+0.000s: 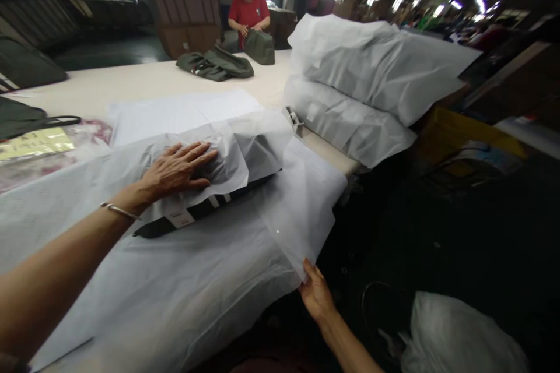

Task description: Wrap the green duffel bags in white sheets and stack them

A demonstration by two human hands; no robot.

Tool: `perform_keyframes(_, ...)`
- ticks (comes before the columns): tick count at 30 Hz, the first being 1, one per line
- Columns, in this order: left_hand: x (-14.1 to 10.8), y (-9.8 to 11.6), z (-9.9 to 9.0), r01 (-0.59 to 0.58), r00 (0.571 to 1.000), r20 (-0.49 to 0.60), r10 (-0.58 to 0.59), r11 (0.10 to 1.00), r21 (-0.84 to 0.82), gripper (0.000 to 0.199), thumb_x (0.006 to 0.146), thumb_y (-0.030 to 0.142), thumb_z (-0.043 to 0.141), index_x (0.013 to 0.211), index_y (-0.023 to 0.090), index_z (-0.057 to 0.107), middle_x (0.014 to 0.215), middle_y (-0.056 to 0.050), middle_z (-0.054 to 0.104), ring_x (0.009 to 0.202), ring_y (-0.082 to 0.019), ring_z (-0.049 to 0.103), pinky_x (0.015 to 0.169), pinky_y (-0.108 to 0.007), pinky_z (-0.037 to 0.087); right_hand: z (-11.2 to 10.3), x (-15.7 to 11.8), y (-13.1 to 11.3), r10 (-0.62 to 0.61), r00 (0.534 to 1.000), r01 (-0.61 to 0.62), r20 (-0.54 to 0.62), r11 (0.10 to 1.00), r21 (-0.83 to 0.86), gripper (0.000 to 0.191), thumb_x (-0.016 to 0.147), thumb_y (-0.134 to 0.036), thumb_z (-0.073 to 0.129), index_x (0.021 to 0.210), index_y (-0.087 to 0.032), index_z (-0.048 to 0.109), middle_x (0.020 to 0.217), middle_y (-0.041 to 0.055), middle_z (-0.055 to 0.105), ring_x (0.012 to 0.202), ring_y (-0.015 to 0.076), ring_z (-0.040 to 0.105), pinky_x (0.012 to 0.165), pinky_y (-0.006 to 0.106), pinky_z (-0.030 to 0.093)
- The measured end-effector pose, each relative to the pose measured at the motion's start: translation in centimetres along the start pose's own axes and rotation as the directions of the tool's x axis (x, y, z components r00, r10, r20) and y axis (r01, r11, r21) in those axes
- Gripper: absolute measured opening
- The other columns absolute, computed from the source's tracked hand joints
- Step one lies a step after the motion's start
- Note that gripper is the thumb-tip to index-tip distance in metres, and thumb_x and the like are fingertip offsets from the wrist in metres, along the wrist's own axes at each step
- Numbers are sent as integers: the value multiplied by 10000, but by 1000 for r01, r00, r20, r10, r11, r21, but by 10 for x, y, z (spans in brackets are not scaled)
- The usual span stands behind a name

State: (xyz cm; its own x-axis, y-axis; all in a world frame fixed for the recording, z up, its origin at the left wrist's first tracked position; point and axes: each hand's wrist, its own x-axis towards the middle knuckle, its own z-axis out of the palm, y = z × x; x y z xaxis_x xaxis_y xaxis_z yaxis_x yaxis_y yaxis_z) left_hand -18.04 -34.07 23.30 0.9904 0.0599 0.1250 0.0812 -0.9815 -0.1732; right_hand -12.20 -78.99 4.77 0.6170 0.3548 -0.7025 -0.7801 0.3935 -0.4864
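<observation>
A dark green bag (205, 207) with two white stripes and a white label lies on the table, partly covered by a sheet of thin white paper (266, 128). My left hand (179, 169) rests flat on that paper over the bag, fingers spread. More white paper (175, 280) lies beneath the bag and hangs over the table's near edge. At its right corner my right hand (315, 291) pinches the paper between thumb and fingers, lower than the bag and to its right.
Two paper-wrapped bundles (350, 81) are stacked at the right edge. Dark green bags (216, 63) lie across the table (100, 84), where a person in red handles another bag. A yellow crate (472, 134) stands right; a white sack (459, 332) sits low right.
</observation>
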Motion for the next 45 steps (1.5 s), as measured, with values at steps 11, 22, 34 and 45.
perform_keyframes(11, -3, 9, -12, 65, 993, 94, -67, 997, 29, 775, 879, 496, 614, 1528, 304, 236, 1609, -81, 246, 1471, -266, 227, 1177, -495, 140, 24, -16, -29, 68, 986, -41, 155, 984, -171, 493, 565, -364, 912, 965, -190, 682, 957, 21, 756, 834, 208, 693, 681, 323, 591)
perform_keyframes(22, -12, 10, -6, 51, 998, -34, -55, 993, -110, 829, 803, 407, 715, 1505, 303, 288, 1587, -101, 301, 1447, -299, 288, 1164, -556, 175, 138, -1, -88, -171, 888, 401, 427, 742, -537, 279, 622, -443, 833, 766, -250, 693, 728, 13, 684, 850, 255, 678, 685, 320, 588)
perform_keyframes(34, -16, 17, -5, 42, 994, -98, -57, 988, -148, 855, 770, 498, 733, 1489, 293, 317, 1577, -107, 321, 1434, -326, 297, 1157, -562, 211, 342, 5, -72, -144, 811, 427, 567, 809, -405, 412, 553, -441, 885, 735, -169, 636, 630, 2, 713, 586, 175, 669, 560, 278, 544)
perform_keyframes(45, -6, 4, 20, 28, 984, -156, -82, 946, -322, 483, 994, 205, 366, 1474, 257, 380, 1506, -64, 451, 1392, -242, 396, 1173, -495, 254, 414, 64, -58, -42, 915, 261, 401, 819, -511, 126, 759, -186, 754, 804, -145, 643, 697, 39, 745, 619, 166, 711, 550, 251, 582)
